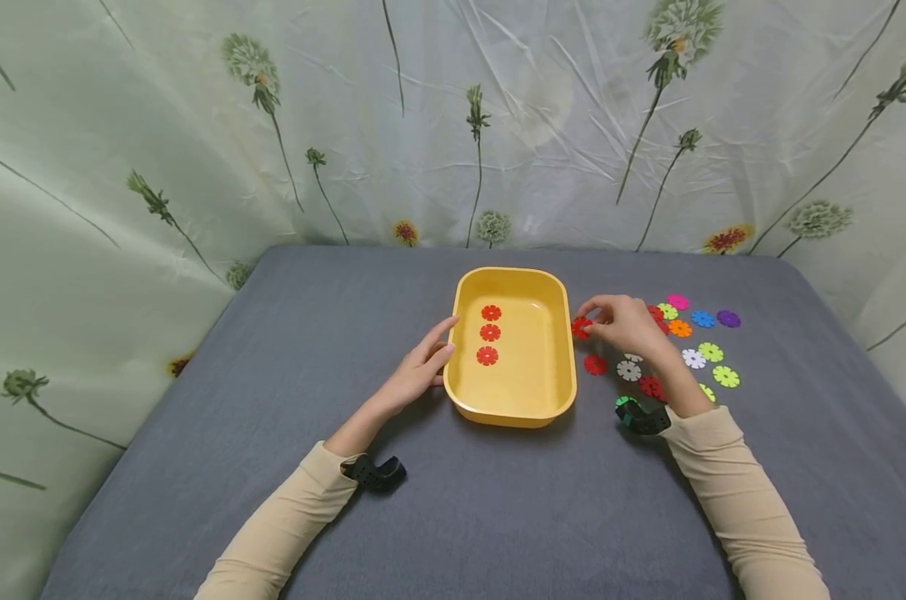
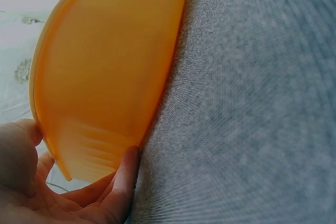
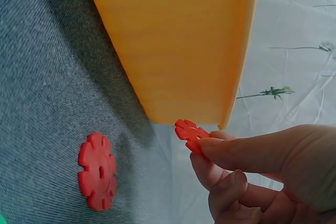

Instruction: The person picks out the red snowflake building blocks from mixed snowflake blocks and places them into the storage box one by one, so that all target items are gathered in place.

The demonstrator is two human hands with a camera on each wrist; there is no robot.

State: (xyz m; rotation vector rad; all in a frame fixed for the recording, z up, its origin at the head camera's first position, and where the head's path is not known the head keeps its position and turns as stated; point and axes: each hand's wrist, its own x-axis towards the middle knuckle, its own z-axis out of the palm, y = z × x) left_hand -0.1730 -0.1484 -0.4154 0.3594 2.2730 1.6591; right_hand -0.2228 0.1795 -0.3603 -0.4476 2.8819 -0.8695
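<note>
A yellow tub stands on the table, with three red notched discs in a column on the left of its floor. My left hand rests against the tub's left side. In the left wrist view its fingers spread along the outer wall, from the rim down to the base. Just outside the tub's right wall, my right hand pinches a red notched disc between thumb and fingertips. Another red disc lies on the cloth below that hand.
Several notched discs lie to the right on the grey tablecloth, among them a blue disc, a purple disc, an orange disc and a yellow-green disc. A floral curtain hangs behind the table's far edge.
</note>
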